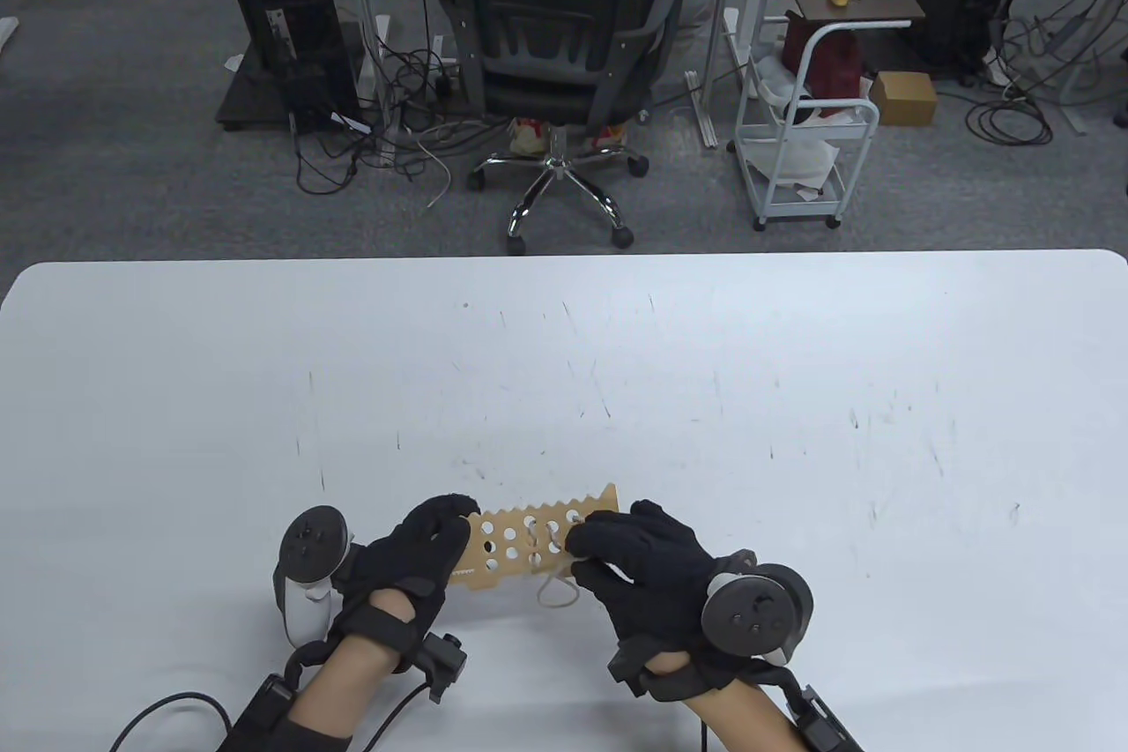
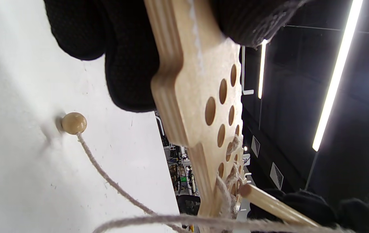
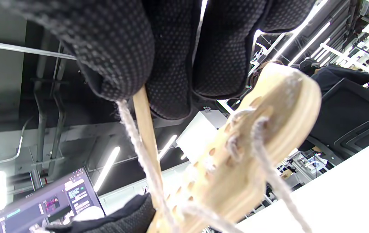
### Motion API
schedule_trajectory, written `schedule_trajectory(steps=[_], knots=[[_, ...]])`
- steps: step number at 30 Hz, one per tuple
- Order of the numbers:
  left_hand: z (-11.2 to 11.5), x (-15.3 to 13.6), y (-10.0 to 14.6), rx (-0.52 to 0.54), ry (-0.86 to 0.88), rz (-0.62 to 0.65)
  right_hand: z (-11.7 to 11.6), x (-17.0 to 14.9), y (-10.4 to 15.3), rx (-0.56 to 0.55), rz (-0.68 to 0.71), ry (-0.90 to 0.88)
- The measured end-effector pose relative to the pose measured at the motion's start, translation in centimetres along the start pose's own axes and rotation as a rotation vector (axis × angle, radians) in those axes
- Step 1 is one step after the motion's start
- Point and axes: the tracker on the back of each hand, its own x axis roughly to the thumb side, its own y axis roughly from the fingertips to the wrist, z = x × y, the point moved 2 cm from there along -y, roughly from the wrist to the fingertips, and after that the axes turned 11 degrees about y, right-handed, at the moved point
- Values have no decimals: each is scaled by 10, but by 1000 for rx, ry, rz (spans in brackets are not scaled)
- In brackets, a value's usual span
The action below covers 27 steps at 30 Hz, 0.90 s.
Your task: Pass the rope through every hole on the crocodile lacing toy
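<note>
As held for lacing, raised off the white surface (image 1: 564,364) near its front edge:

Item 1. Crocodile lacing toy (image 1: 529,542): flat plywood board, toothed along the far edge, rows of round holes. Tilted up between both hands, presumably to leave both faces reachable.

Item 2. Left hand (image 1: 414,562): fingers (image 2: 132,64) and thumb curled round one end of the board, clamping it. Judged a steadying grip, keeping the holes presented to the other hand.

Item 3. Right hand (image 1: 639,562): fingers (image 3: 171,64) closed together, pinching a wooden needle (image 3: 145,129) with rope beside it. Needle tip at the board, close to a hole; entry not confirmable.

Item 4. Rope (image 1: 555,591): pale twine, already passed through several holes at the right-hand end, slack loop hanging below the board. Holes toward the left hand unthreaded; task judged partway.

Item 5. Wooden bead (image 2: 73,123): on the rope's tail, resting on the surface under the board; probably a stopper against pull-through.

Background: office chair (image 1: 564,38), white trolley (image 1: 802,152).
</note>
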Motion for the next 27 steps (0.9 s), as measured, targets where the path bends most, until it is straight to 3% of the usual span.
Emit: schedule_trajectory(steps=[14,27], knots=[[14,-3,-1,-45,-78,1,-10,17,3,52,96,188],[18,3,2,-37,-157,50,-18,19,2,86,98,207]])
